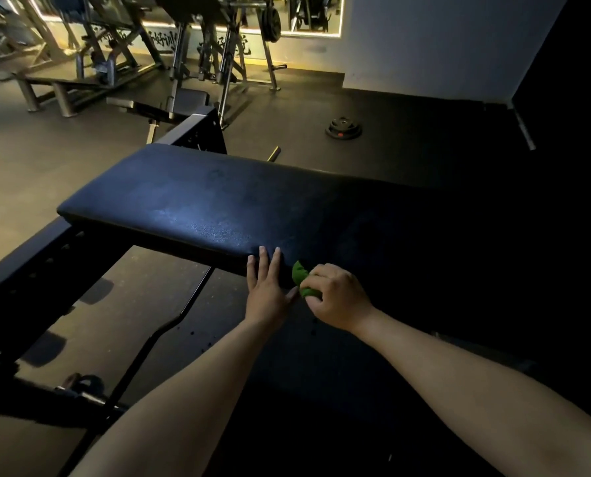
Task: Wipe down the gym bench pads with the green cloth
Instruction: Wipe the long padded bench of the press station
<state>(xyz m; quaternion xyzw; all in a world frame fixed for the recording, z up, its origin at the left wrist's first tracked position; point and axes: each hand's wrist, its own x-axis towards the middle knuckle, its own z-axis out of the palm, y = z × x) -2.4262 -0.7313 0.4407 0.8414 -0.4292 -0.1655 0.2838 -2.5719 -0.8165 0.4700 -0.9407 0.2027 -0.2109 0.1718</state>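
The left hand (265,287) lies flat, fingers straight, on the near edge of the pad (197,201). Beside it the right hand (335,296) grips the bunched cloth (301,277) against that edge.

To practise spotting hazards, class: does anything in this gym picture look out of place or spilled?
A weight plate lies loose on the floor beyond the bench pad, off any rack. Small dark spots dot the floor below the pad's near edge, perhaps drips; too dim to tell.

dark wall lettering (165,41), far off, unreadable
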